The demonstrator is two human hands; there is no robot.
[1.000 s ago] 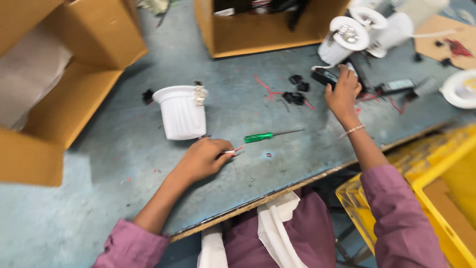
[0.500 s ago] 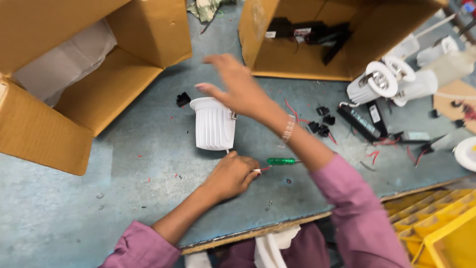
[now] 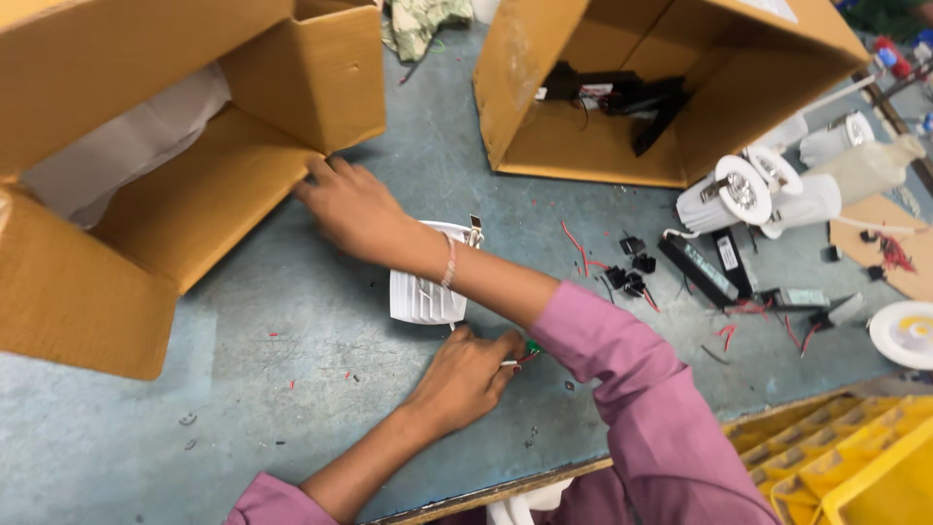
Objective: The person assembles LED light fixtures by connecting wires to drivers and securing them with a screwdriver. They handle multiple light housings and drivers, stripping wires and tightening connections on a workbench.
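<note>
The right hand reaches far left across the blue-grey table, fingers released and spread on the flap of the open brown cardboard box. The left hand rests near the white ribbed plastic lamp housing, pinching a thin wire beside a green-handled screwdriver.

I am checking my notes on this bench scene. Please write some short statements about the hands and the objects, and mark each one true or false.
1. The right hand reaches across the left arm to the flap of the left box. True.
2. The left hand lies flat and open. False: its fingers are curled around something small.
3. The white housing stands between the two hands. True.
4. The right box is empty. False: black parts lie inside.
5. The yellow crate sits at the left edge. False: it is at the lower right.
</note>
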